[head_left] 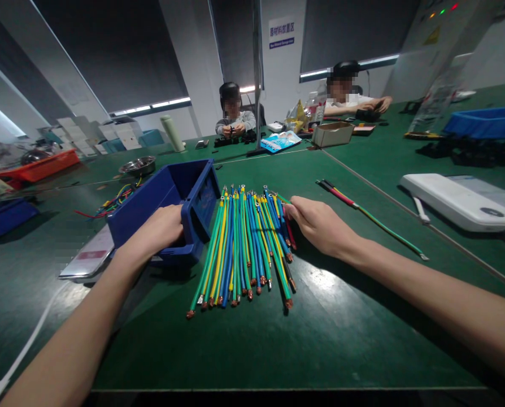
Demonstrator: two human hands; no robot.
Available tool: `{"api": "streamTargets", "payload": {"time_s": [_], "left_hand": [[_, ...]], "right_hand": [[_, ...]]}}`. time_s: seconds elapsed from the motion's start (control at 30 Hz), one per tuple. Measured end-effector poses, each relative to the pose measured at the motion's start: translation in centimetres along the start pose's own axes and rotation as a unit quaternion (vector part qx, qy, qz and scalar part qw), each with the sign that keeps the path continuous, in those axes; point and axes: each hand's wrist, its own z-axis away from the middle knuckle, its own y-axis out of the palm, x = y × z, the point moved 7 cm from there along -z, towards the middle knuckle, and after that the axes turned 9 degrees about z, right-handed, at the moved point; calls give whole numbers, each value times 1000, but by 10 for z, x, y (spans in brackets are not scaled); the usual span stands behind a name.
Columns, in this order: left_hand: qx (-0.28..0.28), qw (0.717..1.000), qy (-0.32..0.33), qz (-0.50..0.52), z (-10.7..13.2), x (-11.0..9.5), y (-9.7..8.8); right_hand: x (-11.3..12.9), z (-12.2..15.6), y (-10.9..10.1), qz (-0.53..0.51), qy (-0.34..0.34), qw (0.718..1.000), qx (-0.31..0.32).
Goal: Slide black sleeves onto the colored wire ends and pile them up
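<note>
Side by side on the green table lies a row of cut cables [235, 243], green-yellow, blue and yellow, with a few red and black ones at the right. Ring terminals show at many far ends, and bare copper at the near ends. At the row's right edge my right hand [320, 226] is closed, thumb and forefinger pinched at a cable's far end. A dark blue plastic bin [163, 189] stands left of the row. My left hand [161, 229] reaches into its near side, and the bin's edge hides the fingertips.
Right of my right hand lies a joined red, black and green-yellow cable [358, 209]. A white power bank [460, 200] is farther right. A phone [89, 254], loose wires [123, 198] and a metal bowl [138, 165] are left. Two people sit across the table.
</note>
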Motion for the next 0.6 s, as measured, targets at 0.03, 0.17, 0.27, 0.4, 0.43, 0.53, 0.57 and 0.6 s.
{"api": "streamTargets", "payload": {"time_s": [0.03,0.17,0.27,0.4,0.43,0.53,0.57,0.6], "left_hand": [[11,1000,6,1,-1,1,2],[11,1000,19,-10,-2,4,5],[-35,999,17,-14,-1,5,-1],[-157,988,8,-4,8,-5,-25],[-204,979,7,2,14,-9,-35],[-364,931,8,19,39,-29,-62],[-404,914,14,26,49,-37,-67],[-437,899,23,30,58,-45,-69]], "right_hand": [[0,0,-1,3,3,1000,-3],[-5,0,-7,13,22,999,-27],[-7,0,-9,15,26,999,-38],[-5,-1,-9,10,21,999,-45],[-4,-1,-9,9,20,999,-46],[0,-1,-12,12,22,999,-47],[2,0,-13,15,22,999,-46],[3,0,-14,17,22,999,-45]]}}
